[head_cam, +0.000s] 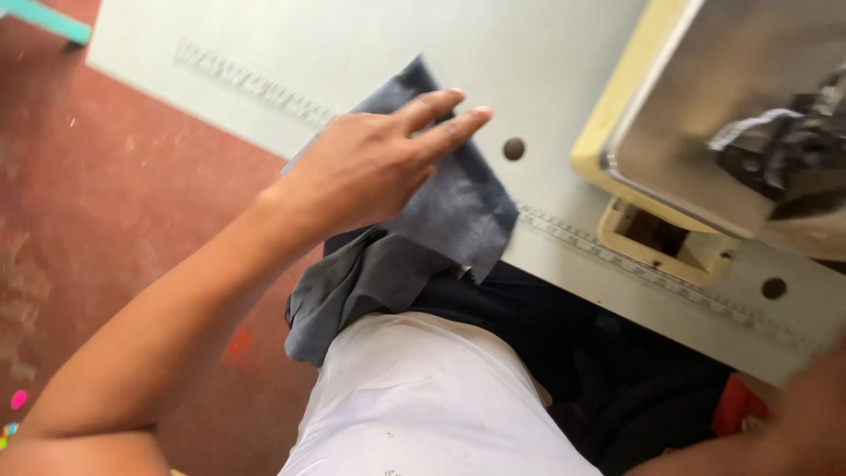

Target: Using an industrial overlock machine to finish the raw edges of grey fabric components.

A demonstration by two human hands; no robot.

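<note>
The left hand lies flat, fingers stretched out and together, pressing on a dark blue-grey piece of thin woven cloth at the near edge of the pale grey-green sewing table. It does not pinch the cloth; the palm and fingers rest on top of it, so the hand is open and bearing down rather than gripping. Part of the cloth lies on the table top under the fingers, its far corner pointing away from the person; the rest hangs over the near edge and bunches in loose folds against the person's white garment and dark lap.

The right hand shows only as a blurred shape at the lower right corner, and I cannot tell whether it is open, closed or holding anything.

To the right, set into the table, stands the cream-coloured base of a sewing machine with a shiny metal plate above it, well apart from the cloth. A printed measuring scale runs along the table's near edge.

By my judgement, the step in hand is laying the cloth out and smoothing it on the table. A next move would call for drawing the hanging part up onto the table and flattening the folds, with even pressure so the thin cloth does not slip off the edge.
</note>
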